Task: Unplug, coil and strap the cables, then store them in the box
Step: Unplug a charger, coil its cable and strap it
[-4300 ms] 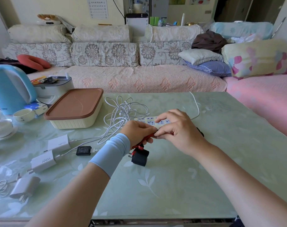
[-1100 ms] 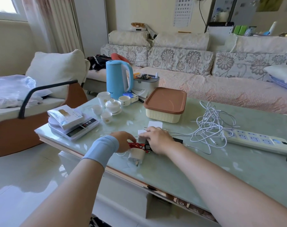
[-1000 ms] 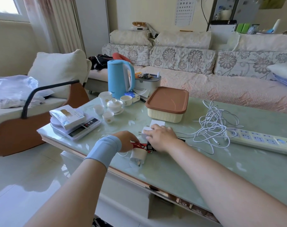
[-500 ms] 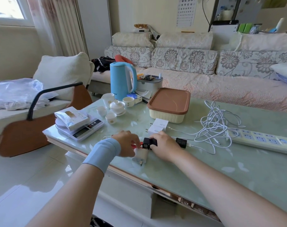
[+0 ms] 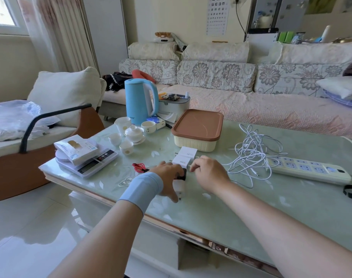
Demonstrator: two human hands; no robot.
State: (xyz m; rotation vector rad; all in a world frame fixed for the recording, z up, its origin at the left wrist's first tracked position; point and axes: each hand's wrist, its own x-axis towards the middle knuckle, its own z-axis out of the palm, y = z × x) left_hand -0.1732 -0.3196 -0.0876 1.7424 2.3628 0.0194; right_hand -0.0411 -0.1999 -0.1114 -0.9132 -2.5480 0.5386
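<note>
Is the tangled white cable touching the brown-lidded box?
Apart. The head view shows a bare strip of green table between the tangled white cable and the box.

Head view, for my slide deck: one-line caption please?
Both hands, left hand and right hand, work on white chargers beside the brown-lidded cream box.

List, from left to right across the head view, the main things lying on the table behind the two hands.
Kitchen scale → blue kettle → brown-lidded box → tangled white cables → power strip
</note>
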